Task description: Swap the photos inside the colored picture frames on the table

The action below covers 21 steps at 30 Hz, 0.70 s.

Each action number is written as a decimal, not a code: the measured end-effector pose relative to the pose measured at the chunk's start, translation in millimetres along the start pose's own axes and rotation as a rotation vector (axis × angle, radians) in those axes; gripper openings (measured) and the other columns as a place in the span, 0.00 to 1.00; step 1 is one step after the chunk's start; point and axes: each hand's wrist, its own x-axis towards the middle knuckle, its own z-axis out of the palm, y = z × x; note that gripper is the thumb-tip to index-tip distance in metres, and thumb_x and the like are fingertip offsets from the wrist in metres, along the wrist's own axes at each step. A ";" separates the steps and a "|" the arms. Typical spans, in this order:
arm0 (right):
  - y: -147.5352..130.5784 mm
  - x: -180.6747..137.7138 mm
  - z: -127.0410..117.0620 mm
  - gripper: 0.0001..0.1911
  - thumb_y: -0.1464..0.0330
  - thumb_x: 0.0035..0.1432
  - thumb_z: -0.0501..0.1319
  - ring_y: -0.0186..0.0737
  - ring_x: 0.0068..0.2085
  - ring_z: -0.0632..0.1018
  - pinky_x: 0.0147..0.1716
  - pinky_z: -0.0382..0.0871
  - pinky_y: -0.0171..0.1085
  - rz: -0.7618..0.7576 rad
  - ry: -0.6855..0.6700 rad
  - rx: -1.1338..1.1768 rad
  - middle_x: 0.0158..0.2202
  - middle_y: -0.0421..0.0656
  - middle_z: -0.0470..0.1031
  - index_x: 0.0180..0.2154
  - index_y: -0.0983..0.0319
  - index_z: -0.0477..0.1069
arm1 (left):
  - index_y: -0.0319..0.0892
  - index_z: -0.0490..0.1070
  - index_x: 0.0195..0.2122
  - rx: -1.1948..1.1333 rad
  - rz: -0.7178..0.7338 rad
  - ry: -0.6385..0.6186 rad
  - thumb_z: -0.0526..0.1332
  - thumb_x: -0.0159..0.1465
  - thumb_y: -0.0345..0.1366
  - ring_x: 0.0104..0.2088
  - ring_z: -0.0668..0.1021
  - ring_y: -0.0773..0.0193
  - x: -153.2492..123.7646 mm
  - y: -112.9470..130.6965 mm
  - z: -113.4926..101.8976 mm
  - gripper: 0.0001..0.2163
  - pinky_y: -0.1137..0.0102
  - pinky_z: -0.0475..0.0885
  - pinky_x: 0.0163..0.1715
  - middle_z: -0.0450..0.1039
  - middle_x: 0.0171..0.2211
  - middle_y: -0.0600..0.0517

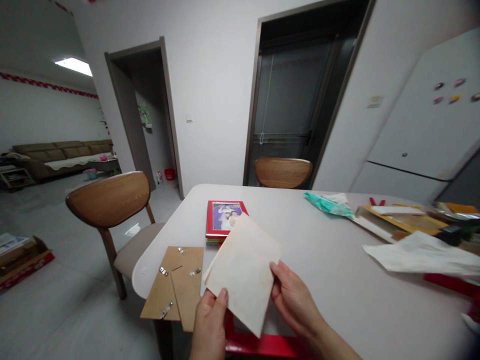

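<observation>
Both my hands hold a cream sheet of paper or card [243,272] tilted above the table's near edge. My left hand [210,325] pinches its lower left edge with the thumb on top. My right hand [294,300] grips its right edge, fingers curled behind. Under the sheet lies an empty red picture frame [262,344], mostly hidden. A brown frame backing board [174,290] with metal clips and a stand lies just left of my left hand. A red frame with a photo [225,218] rests on a small stack further back.
White table [330,280] with rounded corners. Papers, a teal bag [328,204], envelopes and clutter [405,222] crowd the right side. A wooden chair [110,200] stands at the left, another chair [283,172] at the far end. Fridge at right; doorways behind.
</observation>
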 end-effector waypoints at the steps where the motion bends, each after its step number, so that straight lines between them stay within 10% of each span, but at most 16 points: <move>1: -5.9 2.1 -7.2 0.16 0.63 0.50 0.53 0.40 0.38 0.74 0.32 0.70 0.36 0.014 0.011 -0.045 0.40 0.45 0.73 0.41 0.61 0.64 | 0.35 0.60 0.49 0.047 0.011 -0.019 0.55 0.55 0.43 0.46 0.70 0.56 1.8 -2.5 -2.9 0.23 0.64 0.64 0.46 0.69 0.45 0.41; 13: -11.0 28.4 -35.3 0.21 0.69 0.47 0.50 0.39 0.29 0.76 0.29 0.68 0.36 0.144 -0.070 -0.425 0.31 0.44 0.76 0.45 0.65 0.62 | 0.39 0.64 0.46 1.074 0.317 -0.376 0.59 0.45 0.27 0.52 0.63 0.53 5.3 -24.3 -36.4 0.24 0.58 0.60 0.50 0.58 0.53 0.41; 21: -7.7 39.6 -33.4 0.15 0.67 0.49 0.49 0.42 0.35 0.74 0.33 0.63 0.36 -0.208 -0.020 -1.195 0.34 0.47 0.74 0.37 0.64 0.68 | 0.36 0.67 0.42 1.268 0.392 -0.428 0.57 0.47 0.26 0.51 0.65 0.53 8.8 -16.1 -28.9 0.19 0.58 0.62 0.48 0.62 0.51 0.38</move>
